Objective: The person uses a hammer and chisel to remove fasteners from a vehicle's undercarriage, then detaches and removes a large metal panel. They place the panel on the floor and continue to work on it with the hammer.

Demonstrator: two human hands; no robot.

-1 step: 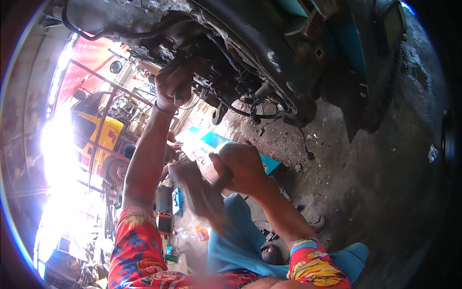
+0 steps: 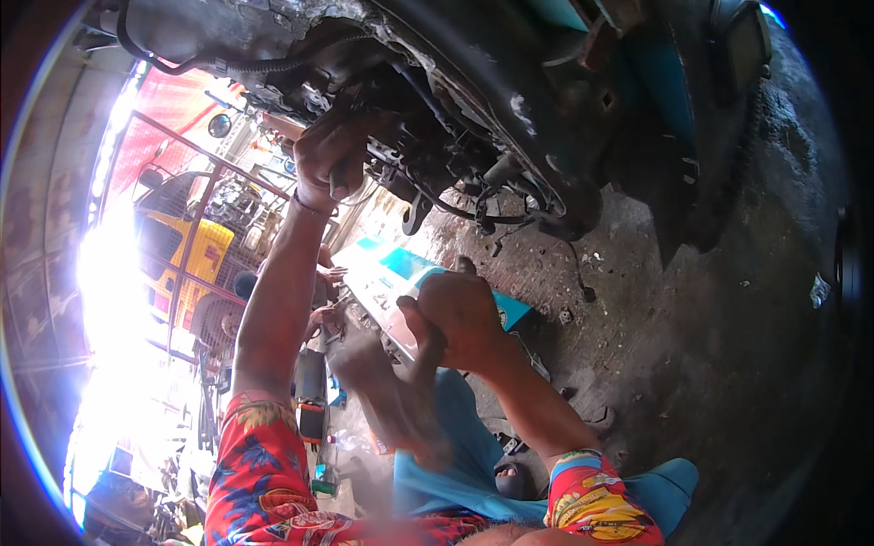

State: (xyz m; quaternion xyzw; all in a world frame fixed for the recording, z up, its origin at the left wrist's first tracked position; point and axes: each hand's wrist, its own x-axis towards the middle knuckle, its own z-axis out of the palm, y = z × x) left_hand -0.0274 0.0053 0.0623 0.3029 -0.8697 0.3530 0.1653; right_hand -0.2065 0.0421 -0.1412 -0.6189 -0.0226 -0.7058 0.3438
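Observation:
My left hand (image 2: 323, 162) is raised to the underside of a dark vehicle part and closed round a short metal bar. The bar's blunt round end (image 2: 339, 182) sticks out of the fist toward me; its far end is hidden among the machinery. Lower and to the right, my right hand (image 2: 462, 318) grips the handle of a hammer, whose stub shows above the fist. Smeared by motion, the heavy hammer head (image 2: 387, 391) hangs over my left side of the blue trousers (image 2: 464, 428), apart from the bar.
Dark vehicle underparts (image 2: 510, 100) with hoses and wires fill the top. A white and blue panel (image 2: 401, 264) lies on the littered floor. Beyond my left forearm show another person's hands (image 2: 323, 316). A mesh fence (image 2: 196, 227) and a yellow vehicle (image 2: 208, 255) stand at left.
The hammer head has shifted slightly down and to the right as my right wrist turns. My left hand stays in place on the bar.

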